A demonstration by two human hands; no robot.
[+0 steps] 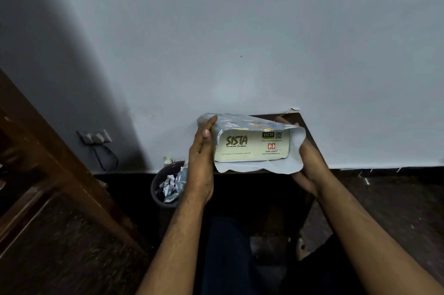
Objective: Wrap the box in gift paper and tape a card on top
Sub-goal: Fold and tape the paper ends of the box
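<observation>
Both forearms reach forward, left hand (201,150) flat against the paper-covered left end of the box (251,144), right hand (306,162) cupping gift paper (296,150) at its right end, box lifted over a dark table (299,119), bin (165,186) below-left.

**Box held in partly folded gift paper**

You hold the box (251,144) between both hands, its printed "SISTA" face toward you. Gift paper (258,166) covers its top and hangs open below and to the right. Your left hand (200,162) lies flat against the left end, fingers straight up. Your right hand (310,165) cups the right end behind the paper. Left of them, a bin (158,186) holds crumpled paper scraps (171,186).
</observation>
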